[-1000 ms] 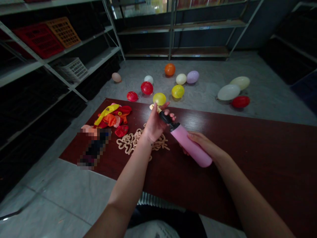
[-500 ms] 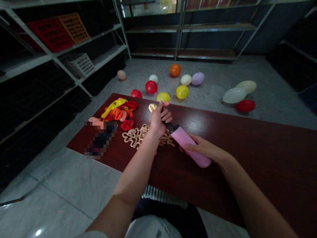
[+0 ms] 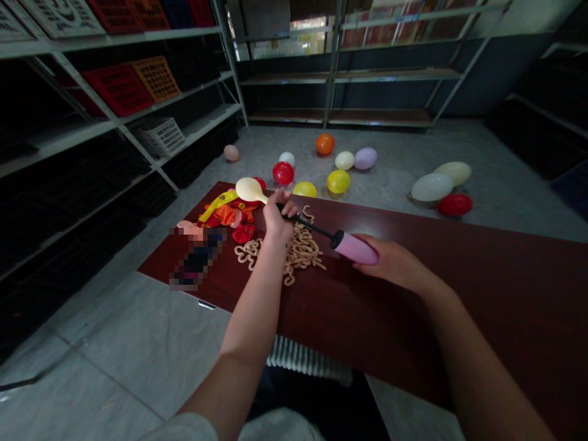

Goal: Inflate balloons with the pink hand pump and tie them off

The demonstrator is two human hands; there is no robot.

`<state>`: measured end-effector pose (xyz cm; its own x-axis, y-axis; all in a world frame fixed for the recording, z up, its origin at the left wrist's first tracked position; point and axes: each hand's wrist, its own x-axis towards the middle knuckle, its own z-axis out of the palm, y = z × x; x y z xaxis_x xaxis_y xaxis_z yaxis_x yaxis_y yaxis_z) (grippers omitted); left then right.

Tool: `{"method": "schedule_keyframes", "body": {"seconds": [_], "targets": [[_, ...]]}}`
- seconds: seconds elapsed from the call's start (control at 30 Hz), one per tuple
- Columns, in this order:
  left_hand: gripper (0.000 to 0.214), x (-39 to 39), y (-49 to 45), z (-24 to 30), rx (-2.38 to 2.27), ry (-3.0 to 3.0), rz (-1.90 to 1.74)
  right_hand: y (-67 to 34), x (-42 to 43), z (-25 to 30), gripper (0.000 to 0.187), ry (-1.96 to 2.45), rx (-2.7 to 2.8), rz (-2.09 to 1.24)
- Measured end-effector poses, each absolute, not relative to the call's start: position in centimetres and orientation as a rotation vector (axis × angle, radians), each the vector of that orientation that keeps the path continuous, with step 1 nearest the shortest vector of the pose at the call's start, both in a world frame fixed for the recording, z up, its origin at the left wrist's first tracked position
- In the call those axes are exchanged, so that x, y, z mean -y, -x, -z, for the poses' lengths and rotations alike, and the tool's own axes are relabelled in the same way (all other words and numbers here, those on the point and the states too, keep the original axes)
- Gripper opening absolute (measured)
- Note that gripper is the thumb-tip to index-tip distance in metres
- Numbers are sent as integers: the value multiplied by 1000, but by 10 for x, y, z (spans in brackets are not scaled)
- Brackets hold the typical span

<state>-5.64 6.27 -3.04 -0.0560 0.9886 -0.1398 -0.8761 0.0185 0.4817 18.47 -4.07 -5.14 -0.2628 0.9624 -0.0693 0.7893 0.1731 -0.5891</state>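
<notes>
Nearby, lap: a pale shirt (image 3: 285, 425) and dark clothing (image 3: 321, 398) fill the bottom edge, with a ribbed pale strip (image 3: 305, 361) just below the near side of the bench (image 3: 395, 331).
Right grip (image 3: 390, 263): the person's fingers are wrapped around the pink barrel of the pump (image 3: 353, 248).
Pump: tilted above the bench between both hands, a length of black shaft (image 3: 316, 226) showing past the barrel's dark collar.
Left grip (image 3: 278, 218): fingers curl around the black handle end; the neck of the cream balloon (image 3: 248, 188) runs into the same fist, though whether the fingertips pinch it cannot be told.
Cream balloon: rounded out with air, pointing away to the left, above the bench.
Tan coils (image 3: 303, 251): long, thin and wavy, heaped on the bench near the left forearm.
Blurred patch (image 3: 197, 260): something dark at the bench's left side, too pixelated to name.
Limp balloons (image 3: 227, 211): yellow, orange, red and pink, piled at the far left corner.
Floor beyond: inflated balloons lie scattered, including a yellow one (image 3: 339, 182), a lilac one (image 3: 365, 158), an orange one (image 3: 325, 144) and, well apart at right, a white one (image 3: 432, 187).
Shelving: the left rack (image 3: 124, 38) holds a red crate (image 3: 117, 90) beside an orange crate (image 3: 156, 78); the back rack (image 3: 427, 75) stands farthest off.
</notes>
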Motion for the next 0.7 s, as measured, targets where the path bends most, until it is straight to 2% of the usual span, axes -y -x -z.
{"method": "schedule_keyframes", "body": {"seconds": [0.1, 0.23, 0.37, 0.53, 0.7], "targets": [[34, -64, 59, 31, -506, -305, -1586, -192, 43, 46, 63, 1729, 2234, -445], [52, -64, 60, 31, -467, -302, -1658, -206, 44, 49, 56, 1753, 2214, 26], [56, -61, 55, 31, -372, -277, -1680, -217, 42, 60, 48, 1830, 2173, 398], [58, -55, 44, 30, -389, -323, -1712, -218, 43, 68, 47, 1885, 2138, 576], [50, -51, 36, 30, -402, -308, -1716, -209, 46, 69, 46, 1842, 2169, 619]]}}
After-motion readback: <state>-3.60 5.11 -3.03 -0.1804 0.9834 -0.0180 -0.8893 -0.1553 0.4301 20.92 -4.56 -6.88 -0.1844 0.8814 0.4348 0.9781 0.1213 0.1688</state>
